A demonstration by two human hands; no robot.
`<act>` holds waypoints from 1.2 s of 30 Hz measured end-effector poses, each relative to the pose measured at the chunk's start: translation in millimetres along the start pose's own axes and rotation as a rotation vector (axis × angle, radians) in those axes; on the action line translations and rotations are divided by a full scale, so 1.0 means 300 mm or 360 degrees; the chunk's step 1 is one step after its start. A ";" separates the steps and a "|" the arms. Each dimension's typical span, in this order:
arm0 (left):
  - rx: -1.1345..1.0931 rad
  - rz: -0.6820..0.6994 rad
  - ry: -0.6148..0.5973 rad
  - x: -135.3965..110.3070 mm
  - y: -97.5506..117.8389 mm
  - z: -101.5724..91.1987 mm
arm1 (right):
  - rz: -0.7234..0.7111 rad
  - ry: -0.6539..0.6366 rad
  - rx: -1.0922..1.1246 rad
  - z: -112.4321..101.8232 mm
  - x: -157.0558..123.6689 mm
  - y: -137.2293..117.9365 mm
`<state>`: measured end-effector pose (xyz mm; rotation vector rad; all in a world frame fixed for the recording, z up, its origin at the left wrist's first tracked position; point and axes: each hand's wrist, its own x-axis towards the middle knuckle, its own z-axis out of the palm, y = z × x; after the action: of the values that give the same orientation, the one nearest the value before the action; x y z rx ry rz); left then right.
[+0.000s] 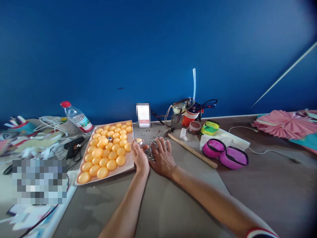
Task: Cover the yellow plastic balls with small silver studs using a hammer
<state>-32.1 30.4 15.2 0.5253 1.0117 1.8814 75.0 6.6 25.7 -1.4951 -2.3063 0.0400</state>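
Note:
My left hand [140, 161] is closed around a small ball [138, 140], yellow-orange on top with silvery studs around its side. Spread flat, my right hand [162, 158] lies over a pile of small shiny silver pieces [151, 154], too small to make out exactly; its fingers cover part of them. Just left of my left hand, a shallow tray [128, 162] holds many plain orange balls [111, 164], resembling ping-pong balls. Among these sits one ball covered with silver pieces [110, 139].
A wooden stick [195, 152] lies right of my right hand, near magenta pouches [232, 157] and a yellow-green one [210, 127]. A red cup [190, 117] of tools stands by the blue wall. A plastic bottle [80, 120] and black glue gun [73, 147] are left.

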 end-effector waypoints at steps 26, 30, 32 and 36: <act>0.0167 0.0277 0.0142 0.005 0.008 -0.004 | -0.0700 -0.0260 0.0052 -0.034 0.062 0.006; 0.0254 0.0331 0.0106 0.011 -0.003 -0.006 | -0.0575 -0.0243 -0.0022 -0.008 0.081 0.039; 0.0334 0.0338 0.0084 0.009 -0.004 -0.003 | -0.0481 -0.0201 -0.0054 -0.008 0.091 0.061; 0.0485 0.0306 0.0105 -0.004 0.006 0.009 | -0.0400 -0.0078 -0.0021 -0.046 0.077 0.115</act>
<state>-30.5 30.1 18.2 0.7650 1.3436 1.9314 101.5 39.3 37.6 -1.2120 -2.5203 -0.0076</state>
